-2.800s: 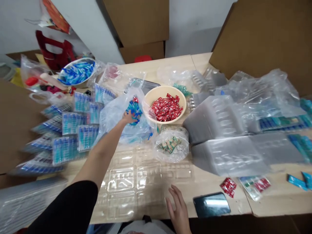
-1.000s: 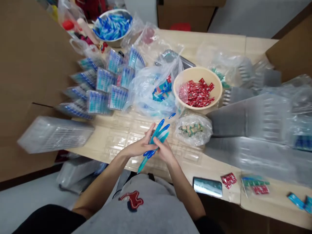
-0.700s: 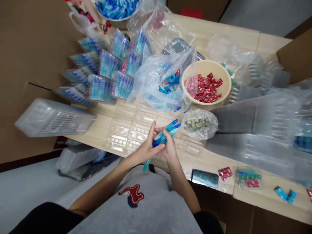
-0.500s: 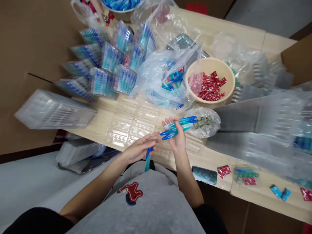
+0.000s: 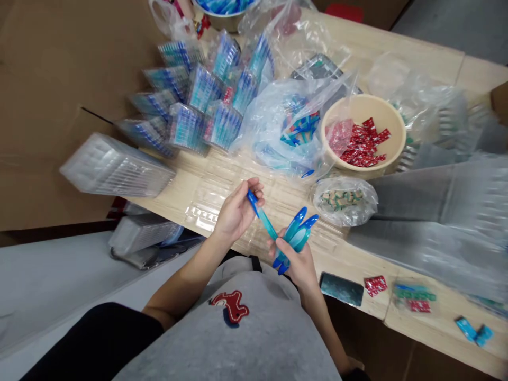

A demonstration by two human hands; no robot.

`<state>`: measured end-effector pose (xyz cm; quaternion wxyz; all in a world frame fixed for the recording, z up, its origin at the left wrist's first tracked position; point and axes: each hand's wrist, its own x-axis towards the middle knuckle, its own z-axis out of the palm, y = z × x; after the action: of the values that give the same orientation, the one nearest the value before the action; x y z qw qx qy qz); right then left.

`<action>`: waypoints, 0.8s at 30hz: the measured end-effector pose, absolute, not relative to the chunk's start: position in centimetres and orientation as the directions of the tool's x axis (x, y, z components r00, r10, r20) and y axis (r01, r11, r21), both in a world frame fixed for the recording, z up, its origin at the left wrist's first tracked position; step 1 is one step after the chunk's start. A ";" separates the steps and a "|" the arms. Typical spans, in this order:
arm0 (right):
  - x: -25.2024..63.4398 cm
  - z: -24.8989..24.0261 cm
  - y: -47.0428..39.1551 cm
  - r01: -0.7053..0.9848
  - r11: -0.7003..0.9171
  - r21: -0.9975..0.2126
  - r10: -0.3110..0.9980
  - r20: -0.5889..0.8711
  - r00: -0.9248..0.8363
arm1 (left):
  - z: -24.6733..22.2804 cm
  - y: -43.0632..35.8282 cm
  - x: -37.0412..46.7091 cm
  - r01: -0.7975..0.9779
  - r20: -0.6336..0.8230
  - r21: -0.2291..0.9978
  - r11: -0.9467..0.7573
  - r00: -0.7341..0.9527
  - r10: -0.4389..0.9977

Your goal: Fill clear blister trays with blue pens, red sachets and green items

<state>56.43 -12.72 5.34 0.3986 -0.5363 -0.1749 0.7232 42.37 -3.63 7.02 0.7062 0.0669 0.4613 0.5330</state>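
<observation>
My left hand (image 5: 238, 211) is closed around the blue end of one slim blue-and-teal pen (image 5: 265, 219), which slants down to the right. Its teal end reaches the fingers of my right hand (image 5: 301, 264); whether they touch it I cannot tell. That right hand grips a fanned bunch of several similar pens (image 5: 296, 235), with blue tips sticking out at both ends. Both hands are over the front edge of the table, close to my grey shirt. Beyond them, clear moulded plastic trays (image 5: 206, 211) lie flat on the wood.
Clear packs of blue-and-teal pens (image 5: 188, 129) stand at the back left. A plastic bag (image 5: 257, 127) and a cream bowl (image 5: 399, 140) with red packets sit behind my hands. A bag of small wooden pieces (image 5: 367, 201), stacked clear trays (image 5: 115, 169) and a phone (image 5: 341, 289) are nearby.
My left hand has moved up and forward, raising its single pen. My right hand has drawn lower and turned the bunch steeper. The camera view has shifted left.
</observation>
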 end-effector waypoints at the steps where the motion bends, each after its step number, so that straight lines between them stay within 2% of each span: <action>1: 56.3 5.6 -12.8 -0.391 -0.594 -0.703 0.779 -0.624 -0.062 | 7.1 -4.1 42.4 -0.666 -0.560 0.607 0.434 0.030 0.828; 6: 57.3 6.1 -12.4 -0.399 -0.593 -0.699 0.771 -0.635 -0.033 | 6.4 -6.3 39.8 -0.462 -0.418 0.742 0.486 0.249 0.874; 8: 57.9 5.6 -12.4 -0.364 -0.617 -0.697 0.751 -0.661 -0.008 | 5.2 -7.1 38.2 -0.322 -0.417 0.805 0.498 0.290 0.861; 11: 58.4 4.1 -13.1 -0.239 -0.678 -0.695 0.714 -0.700 0.008 | 2.3 -9.3 36.3 -0.013 -0.475 0.855 0.518 0.381 0.793; 13: 58.4 2.8 -14.0 -0.119 -0.730 -0.673 0.680 -0.733 -0.020 | 0.2 -11.6 35.7 0.190 -0.495 0.865 0.464 0.469 0.731; 15: 58.2 1.5 -15.1 -0.010 -0.769 -0.640 0.639 -0.767 -0.059 | -1.8 -14.1 35.2 0.297 -0.508 0.862 0.412 0.516 0.690; 18: 58.1 -0.4 -16.8 0.012 -0.819 -0.574 0.574 -0.819 -0.024 | -4.8 -17.1 33.7 0.356 -0.532 0.844 0.401 0.457 0.713; 21: 58.4 -2.0 -17.9 -0.078 -0.859 -0.506 0.497 -0.860 0.115 | -8.1 -17.7 31.3 0.562 -0.476 0.790 0.245 0.310 0.823; 24: 58.4 -3.0 -18.4 -0.086 -0.866 -0.492 0.472 -0.863 0.180 | -11.3 -16.0 29.2 0.705 -0.414 0.695 0.140 0.233 0.880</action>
<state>58.43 -18.43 -2.97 0.2226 -0.7351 -0.1313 0.6268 29.17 -15.99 -11.31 0.4432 0.6481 0.6113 0.0987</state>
